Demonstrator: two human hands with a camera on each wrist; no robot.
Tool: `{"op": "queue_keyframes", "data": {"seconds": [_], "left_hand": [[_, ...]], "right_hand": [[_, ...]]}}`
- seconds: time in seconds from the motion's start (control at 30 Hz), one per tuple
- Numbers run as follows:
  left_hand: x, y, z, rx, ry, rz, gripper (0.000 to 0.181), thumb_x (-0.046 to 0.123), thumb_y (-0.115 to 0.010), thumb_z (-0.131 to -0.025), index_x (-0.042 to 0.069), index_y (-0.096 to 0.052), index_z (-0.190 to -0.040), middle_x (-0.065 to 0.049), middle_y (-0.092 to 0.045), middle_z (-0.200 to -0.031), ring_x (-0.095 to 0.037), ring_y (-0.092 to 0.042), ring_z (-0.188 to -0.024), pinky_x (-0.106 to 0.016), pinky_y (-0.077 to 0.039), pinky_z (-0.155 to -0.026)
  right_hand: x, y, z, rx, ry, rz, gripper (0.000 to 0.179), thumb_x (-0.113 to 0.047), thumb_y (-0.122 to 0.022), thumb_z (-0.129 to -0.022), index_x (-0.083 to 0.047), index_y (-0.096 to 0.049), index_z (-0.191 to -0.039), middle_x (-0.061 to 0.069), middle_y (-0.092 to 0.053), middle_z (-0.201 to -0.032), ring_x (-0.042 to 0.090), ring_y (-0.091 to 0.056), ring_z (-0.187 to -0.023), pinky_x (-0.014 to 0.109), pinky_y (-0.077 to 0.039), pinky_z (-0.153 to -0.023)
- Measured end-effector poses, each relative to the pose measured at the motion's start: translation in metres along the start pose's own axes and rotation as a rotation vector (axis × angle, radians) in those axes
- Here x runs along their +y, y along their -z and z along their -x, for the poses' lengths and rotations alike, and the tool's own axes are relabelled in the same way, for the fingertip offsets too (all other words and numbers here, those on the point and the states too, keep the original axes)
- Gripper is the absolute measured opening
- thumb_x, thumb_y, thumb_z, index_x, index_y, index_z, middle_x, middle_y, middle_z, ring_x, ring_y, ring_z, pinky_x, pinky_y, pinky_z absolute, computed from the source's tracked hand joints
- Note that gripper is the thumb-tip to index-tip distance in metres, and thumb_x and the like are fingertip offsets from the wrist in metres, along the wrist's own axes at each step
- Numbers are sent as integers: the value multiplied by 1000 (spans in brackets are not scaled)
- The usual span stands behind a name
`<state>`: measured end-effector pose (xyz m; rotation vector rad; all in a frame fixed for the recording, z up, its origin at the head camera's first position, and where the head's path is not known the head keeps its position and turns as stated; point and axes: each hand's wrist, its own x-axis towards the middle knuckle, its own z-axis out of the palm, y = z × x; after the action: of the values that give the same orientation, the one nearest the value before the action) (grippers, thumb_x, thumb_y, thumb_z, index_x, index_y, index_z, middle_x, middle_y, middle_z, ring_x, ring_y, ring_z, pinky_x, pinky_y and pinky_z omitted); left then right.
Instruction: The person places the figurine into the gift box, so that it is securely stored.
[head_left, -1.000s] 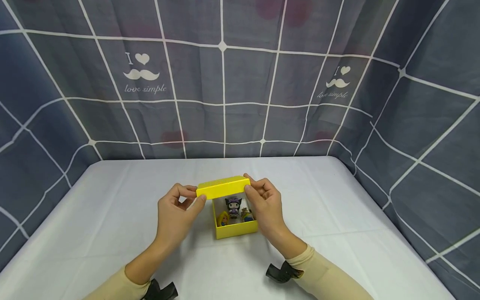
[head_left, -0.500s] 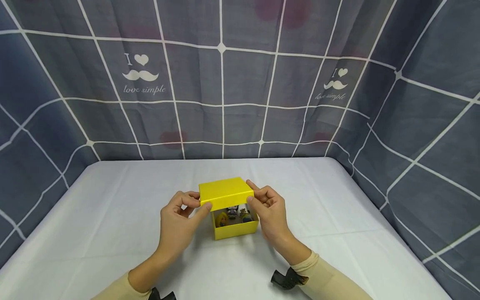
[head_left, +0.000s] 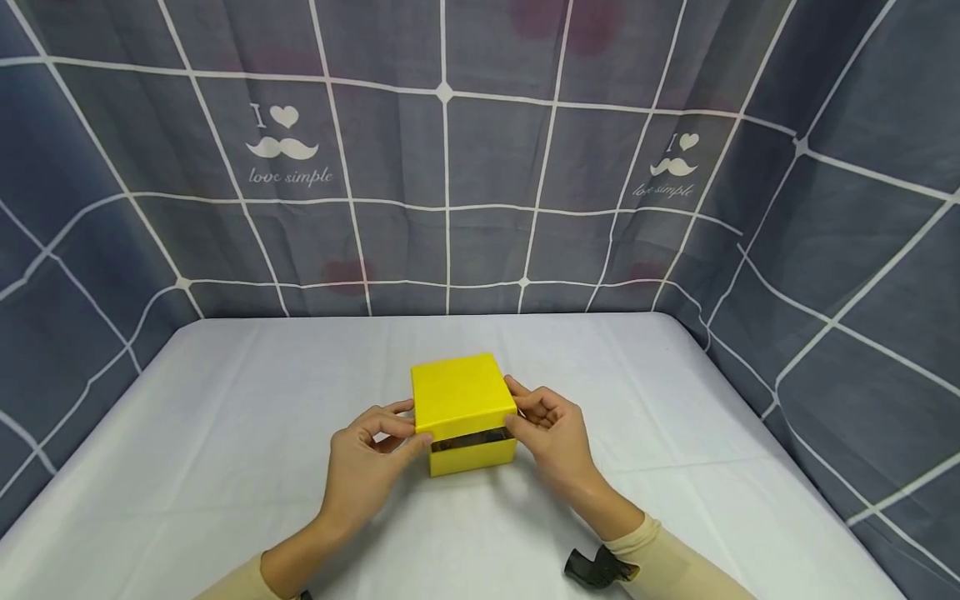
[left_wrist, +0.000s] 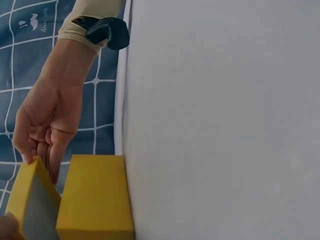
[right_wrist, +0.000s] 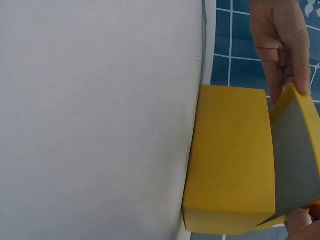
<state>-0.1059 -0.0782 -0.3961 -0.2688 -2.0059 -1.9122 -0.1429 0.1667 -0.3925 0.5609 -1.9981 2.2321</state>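
A yellow box (head_left: 474, 457) stands on the white table, its matching lid (head_left: 461, 387) held tilted over it. My left hand (head_left: 367, 462) pinches the lid's left front corner, thumb in front. On the opposite corner, my right hand (head_left: 555, 437) pinches it the same way. Between lid and box front runs a narrow dark gap; the box's contents are hidden apart from dark bits there. Seen from the left wrist, the lid (left_wrist: 22, 195) leans away from the box wall (left_wrist: 95, 195). The right wrist view shows the lid's greyish inner face (right_wrist: 295, 155).
White cloth covers the table (head_left: 225, 433) around the box. Behind it hangs a grey-blue curtain (head_left: 397, 250) with white grid lines, which also lines both sides. A black strap piece (head_left: 600, 568) sits at the right sleeve.
Both hands have brought the lid down and toward me, slightly right, over the box. The small toy figures inside, visible earlier, are now covered. The box has stayed in place.
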Motion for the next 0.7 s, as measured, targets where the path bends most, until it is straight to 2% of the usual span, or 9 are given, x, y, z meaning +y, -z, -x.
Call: {"op": "queue_keyframes", "data": {"seconds": [0.33, 0.53, 0.7], "left_hand": [[-5, -3, 4, -67, 109, -111, 14, 1, -86, -70, 8, -75, -75, -5, -68, -94, -16, -60, -113, -25, -55, -84], [-7, -7, 5, -79, 115, -127, 17, -4, -86, -69, 7, -74, -73, -5, -67, -90, -17, -59, -113, -25, -54, -83], [-7, -8, 5, -81, 122, -152, 16, -2, -86, -69, 6, -73, -73, -5, -67, -90, -17, -59, -113, -24, -55, -82]], "right_hand": [[3, 13, 4, -20, -91, 95, 15, 15, -71, -76, 13, -65, -90, 19, -62, -125, 26, -57, -120, 33, -53, -88], [2, 19, 5, -31, -109, 180, 14, 14, -72, -75, 9, -66, -86, 19, -63, -122, 27, -61, -114, 32, -54, -85], [4, 19, 3, -38, -135, 248, 13, 13, -72, -76, 4, -67, -85, 16, -66, -120, 23, -63, -112, 31, -55, -84]]}}
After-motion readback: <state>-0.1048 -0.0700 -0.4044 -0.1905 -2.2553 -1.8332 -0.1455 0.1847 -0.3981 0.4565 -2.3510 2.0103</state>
